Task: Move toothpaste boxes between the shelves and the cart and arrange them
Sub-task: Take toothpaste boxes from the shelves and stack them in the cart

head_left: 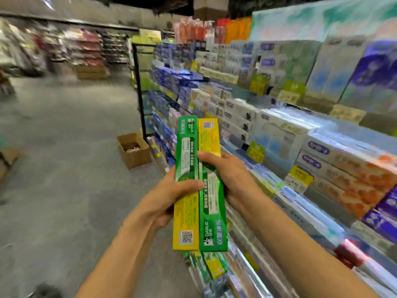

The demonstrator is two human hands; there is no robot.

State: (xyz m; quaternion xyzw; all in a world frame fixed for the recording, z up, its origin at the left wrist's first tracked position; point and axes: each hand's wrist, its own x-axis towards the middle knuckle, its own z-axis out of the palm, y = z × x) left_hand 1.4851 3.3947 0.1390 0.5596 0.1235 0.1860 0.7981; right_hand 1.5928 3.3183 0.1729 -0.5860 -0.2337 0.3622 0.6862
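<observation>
Two long toothpaste boxes are held side by side in front of the person, just left of the shelves that run from 12 o'clock down to 4 o'clock; the left box shows its green end up and its yellow end down, the right box lies the other way round, yellow up and green down; their long edges touch along the middle.

The left hand wraps the left box from 9 o'clock, thumb curled across its front face about mid-length; the right hand closes round the right box from 3 o'clock, thumb lying over the seam at the boxes' upper half; neither hand is spread.

By the look of them these are thin printed cartons, light and stiff along their length but easy to dent on the broad faces; the glossy print may let one slide against the other; a hold near mid-length, squeezing across the narrow sides rather than the flat faces, seems safest, and the end flaps are best left alone.

More green and yellow boxes lie at 6 o'clock below the hands, though whether in a cart or on a low shelf cannot be told; a cardboard carton sits on the floor at 10 o'clock.
</observation>
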